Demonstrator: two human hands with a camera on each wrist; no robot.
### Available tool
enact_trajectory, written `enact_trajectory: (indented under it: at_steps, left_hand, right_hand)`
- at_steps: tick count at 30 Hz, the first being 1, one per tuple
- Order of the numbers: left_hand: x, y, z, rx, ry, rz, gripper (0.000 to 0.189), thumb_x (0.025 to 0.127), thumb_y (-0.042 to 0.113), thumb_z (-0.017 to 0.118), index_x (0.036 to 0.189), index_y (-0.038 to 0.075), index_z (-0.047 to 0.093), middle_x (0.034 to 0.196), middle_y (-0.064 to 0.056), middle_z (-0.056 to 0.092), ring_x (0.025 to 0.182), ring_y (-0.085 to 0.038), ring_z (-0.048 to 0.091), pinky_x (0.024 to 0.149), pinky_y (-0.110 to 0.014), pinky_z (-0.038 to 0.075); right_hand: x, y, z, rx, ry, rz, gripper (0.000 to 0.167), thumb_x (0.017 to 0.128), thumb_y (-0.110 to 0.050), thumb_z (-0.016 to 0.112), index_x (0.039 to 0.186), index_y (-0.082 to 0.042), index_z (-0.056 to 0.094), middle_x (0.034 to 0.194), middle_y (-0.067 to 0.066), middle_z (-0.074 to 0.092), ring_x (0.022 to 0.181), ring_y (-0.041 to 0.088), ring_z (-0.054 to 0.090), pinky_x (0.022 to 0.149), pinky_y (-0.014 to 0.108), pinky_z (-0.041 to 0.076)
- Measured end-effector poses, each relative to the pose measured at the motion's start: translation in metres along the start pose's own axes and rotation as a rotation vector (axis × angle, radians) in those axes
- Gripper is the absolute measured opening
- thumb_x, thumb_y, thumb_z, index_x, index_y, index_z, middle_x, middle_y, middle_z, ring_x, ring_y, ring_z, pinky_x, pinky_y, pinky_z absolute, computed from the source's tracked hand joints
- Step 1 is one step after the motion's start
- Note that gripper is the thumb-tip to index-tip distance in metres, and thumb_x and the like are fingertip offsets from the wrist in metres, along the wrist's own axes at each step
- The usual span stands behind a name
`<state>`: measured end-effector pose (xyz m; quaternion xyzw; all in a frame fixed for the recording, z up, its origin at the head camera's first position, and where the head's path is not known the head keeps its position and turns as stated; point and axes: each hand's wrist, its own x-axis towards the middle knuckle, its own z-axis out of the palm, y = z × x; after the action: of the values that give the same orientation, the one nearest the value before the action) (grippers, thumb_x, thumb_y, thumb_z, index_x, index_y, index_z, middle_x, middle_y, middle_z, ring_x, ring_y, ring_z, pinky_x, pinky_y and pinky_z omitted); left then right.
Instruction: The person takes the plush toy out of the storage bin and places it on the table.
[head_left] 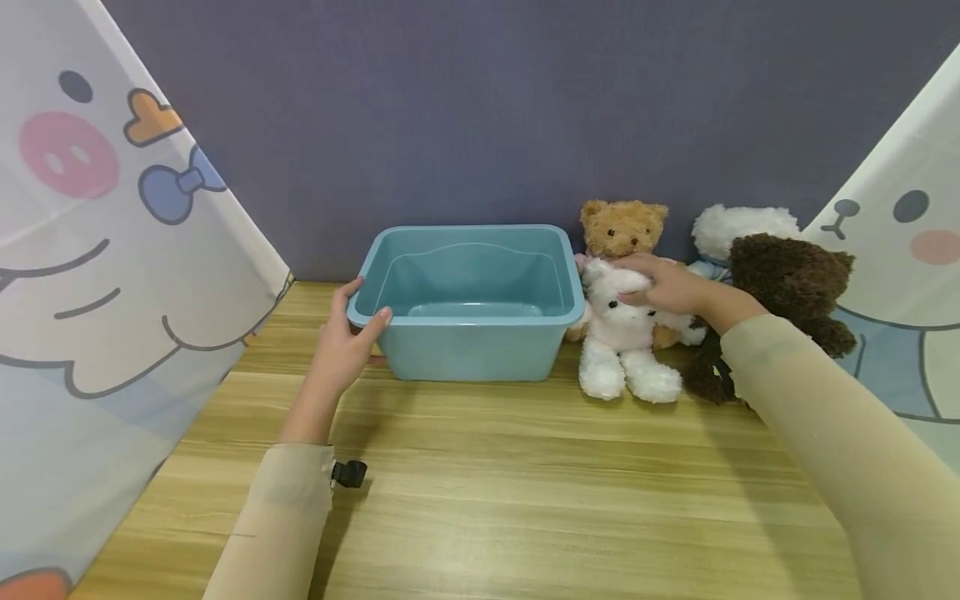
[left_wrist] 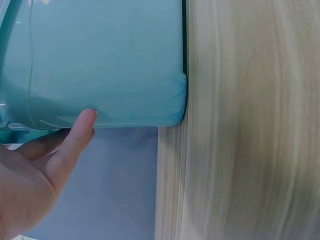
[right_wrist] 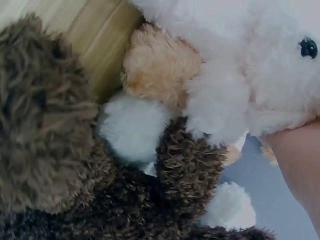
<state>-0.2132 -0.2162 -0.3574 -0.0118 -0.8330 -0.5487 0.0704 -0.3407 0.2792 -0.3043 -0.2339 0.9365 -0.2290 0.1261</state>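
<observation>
A teal plastic storage bin (head_left: 472, 354) stands on the wooden table. My left hand (head_left: 339, 346) grips the rim at its left front corner, thumb on the near side. In the left wrist view, the fingers (left_wrist: 75, 142) lie against the bin's wall (left_wrist: 110, 60). My right hand (head_left: 663, 287) holds the head of a white plush toy (head_left: 621, 329), thumb across its face and fingers over the top. This toy sits upright beside the bin; its fur (right_wrist: 280, 65) meets my hand (right_wrist: 297, 160) in the right wrist view.
A light brown teddy bear (head_left: 622, 229) sits behind the white toy. To the right are a dark brown plush (head_left: 791, 279), close to my right forearm, and another white plush (head_left: 738, 229). A grey panel (head_left: 465, 108) rises behind the table (head_left: 525, 483), with printed cloths on both sides.
</observation>
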Motion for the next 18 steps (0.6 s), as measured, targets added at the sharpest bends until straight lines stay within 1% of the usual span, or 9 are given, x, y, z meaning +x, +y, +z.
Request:
enact_trajectory:
  at_steps: [4,7,11,12,15,18]
  left_hand:
    - [-0.001,0.000,-0.001,0.008,-0.004,-0.002,0.088,0.103,0.055,0.064,0.171,0.036,0.011,0.168,-0.026,0.034,0.140,-0.047,0.057,0.079,-0.056,0.067]
    - [0.001,0.000,-0.002,0.008,-0.014,-0.001,0.087,0.103,0.054,0.064,0.171,0.037,0.011,0.169,-0.026,0.033,0.141,-0.047,0.056,0.081,-0.058,0.066]
    - [0.003,0.000,-0.003,0.001,-0.020,0.003,0.088,0.103,0.054,0.064,0.171,0.038,0.010,0.169,-0.025,0.034,0.143,-0.046,0.055,0.082,-0.060,0.066]
    - [0.003,0.000,-0.003,-0.001,-0.020,0.004,0.088,0.103,0.054,0.065,0.171,0.037,0.010,0.169,-0.025,0.035,0.143,-0.045,0.055,0.083,-0.060,0.066]
    - [0.003,0.000,-0.005,-0.010,-0.026,0.004,0.089,0.102,0.055,0.065,0.171,0.037,0.010,0.168,-0.026,0.036,0.143,-0.045,0.055,0.083,-0.061,0.065]
    - [0.003,-0.001,-0.009,0.005,-0.038,0.000,0.090,0.102,0.056,0.064,0.171,0.036,0.009,0.168,-0.028,0.036,0.142,-0.046,0.056,0.084,-0.061,0.065]
  right_hand:
    - [0.002,0.002,-0.002,0.048,-0.009,0.049,0.075,0.107,-0.035,0.066,0.169,-0.013,0.031,0.175,0.027,0.016,0.158,0.059,0.015,0.119,0.082,0.025]
    - [0.001,0.000,-0.004,0.024,0.007,0.029,0.074,0.106,-0.037,0.067,0.168,-0.012,0.034,0.174,0.028,0.018,0.157,0.059,0.017,0.119,0.083,0.024]
    - [-0.002,-0.009,-0.010,-0.080,0.076,-0.026,0.069,0.107,-0.041,0.065,0.166,-0.013,0.040,0.170,0.030,0.024,0.155,0.060,0.024,0.120,0.082,0.025]
    - [-0.003,-0.012,-0.012,-0.114,0.093,-0.031,0.068,0.108,-0.043,0.064,0.165,-0.014,0.041,0.170,0.030,0.025,0.153,0.059,0.026,0.119,0.081,0.027]
    - [-0.010,-0.024,-0.016,-0.224,0.142,-0.023,0.067,0.109,-0.049,0.058,0.165,-0.017,0.042,0.169,0.028,0.027,0.150,0.058,0.032,0.115,0.080,0.033]
    - [-0.020,-0.039,-0.019,-0.277,0.211,0.006,0.066,0.110,-0.051,0.054,0.165,-0.017,0.042,0.168,0.028,0.026,0.147,0.058,0.034,0.109,0.080,0.036]
